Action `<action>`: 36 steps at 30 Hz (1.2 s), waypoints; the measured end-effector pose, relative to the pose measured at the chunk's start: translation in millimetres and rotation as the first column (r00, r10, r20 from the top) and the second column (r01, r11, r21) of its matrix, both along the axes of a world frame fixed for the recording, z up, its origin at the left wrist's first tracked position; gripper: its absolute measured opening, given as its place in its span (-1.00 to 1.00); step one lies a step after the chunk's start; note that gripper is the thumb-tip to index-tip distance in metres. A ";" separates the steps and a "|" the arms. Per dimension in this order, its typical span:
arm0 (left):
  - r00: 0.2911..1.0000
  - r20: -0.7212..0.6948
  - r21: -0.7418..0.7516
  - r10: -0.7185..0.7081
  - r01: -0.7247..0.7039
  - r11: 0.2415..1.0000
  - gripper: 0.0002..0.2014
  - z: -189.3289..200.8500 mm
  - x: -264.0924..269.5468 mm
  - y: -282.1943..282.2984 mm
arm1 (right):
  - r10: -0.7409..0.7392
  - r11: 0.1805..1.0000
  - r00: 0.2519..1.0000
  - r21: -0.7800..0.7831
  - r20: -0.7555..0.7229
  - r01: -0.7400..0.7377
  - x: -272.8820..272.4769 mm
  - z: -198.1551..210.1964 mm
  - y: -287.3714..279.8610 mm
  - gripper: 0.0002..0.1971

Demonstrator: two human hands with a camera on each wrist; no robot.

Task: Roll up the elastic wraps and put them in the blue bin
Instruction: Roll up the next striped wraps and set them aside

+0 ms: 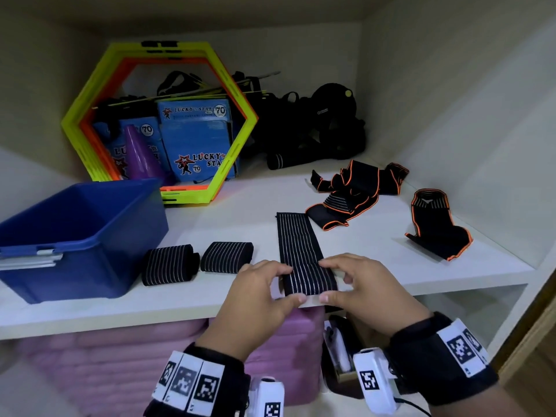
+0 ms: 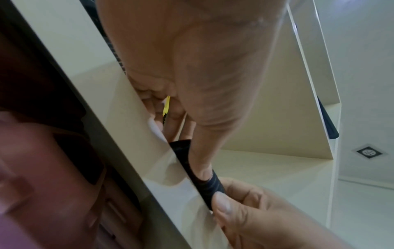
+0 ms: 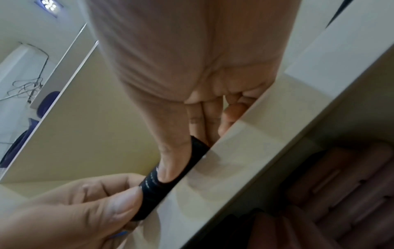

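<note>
A black elastic wrap (image 1: pixel 299 245) with thin white stripes lies stretched on the white shelf (image 1: pixel 234 212), its near end rolled at the front edge. My left hand (image 1: pixel 270 281) and right hand (image 1: pixel 346 278) pinch this rolled end from both sides, thumbs at the front. The wrist views show the thumbs pressed on the black roll (image 2: pixel 204 183) (image 3: pixel 162 188). Two rolled wraps (image 1: pixel 170 264) (image 1: pixel 227 256) stand to the left, beside the open blue bin (image 1: pixel 75 236). Loose black wraps with orange trim (image 1: pixel 355 194) (image 1: pixel 436 227) lie at the right.
A yellow and orange hexagon frame (image 1: pixel 234 139) leans at the back over blue boxes (image 1: pixel 195 139) and a purple cone (image 1: pixel 140 155). Black gear (image 1: pixel 316 127) is piled at the back right. Pink mats (image 1: pixel 105 362) fill the shelf below.
</note>
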State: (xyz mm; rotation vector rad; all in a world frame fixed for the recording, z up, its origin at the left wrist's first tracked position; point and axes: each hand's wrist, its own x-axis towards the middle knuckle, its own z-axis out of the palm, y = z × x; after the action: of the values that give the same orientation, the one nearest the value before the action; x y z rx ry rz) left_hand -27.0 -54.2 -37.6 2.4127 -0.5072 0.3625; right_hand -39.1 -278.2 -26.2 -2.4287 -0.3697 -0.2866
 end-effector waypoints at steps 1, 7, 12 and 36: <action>1.000 -0.012 0.010 0.001 0.000 1.000 -0.48 1.2 -0.8 0.6 | -0.006 1.000 1.000 0.008 -0.002 0.006 -1.3 0.8 -1.2 -0.44; 0.999 -0.032 -0.115 0.024 -0.027 0.993 -0.77 9.1 -2.6 -1.5 | -0.117 0.981 0.993 0.155 0.025 0.112 2.6 -2.3 4.0 -0.72; 0.986 -0.060 -0.180 0.158 -0.166 0.970 -0.85 15.4 3.8 -11.4 | -0.226 0.944 0.971 0.264 0.077 0.199 6.6 -11.9 14.6 -0.74; 1.000 -0.006 0.062 -0.025 0.025 0.998 -0.44 13.0 8.8 -10.5 | -0.065 0.993 0.998 -0.099 0.028 0.067 10.6 -5.5 12.1 -0.29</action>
State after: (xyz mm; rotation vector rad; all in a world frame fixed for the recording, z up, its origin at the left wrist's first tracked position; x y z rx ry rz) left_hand -18.2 -64.7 -24.6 2.4646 -0.5533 0.3345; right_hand -28.5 -266.1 -31.7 -2.5409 -0.3223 -0.3349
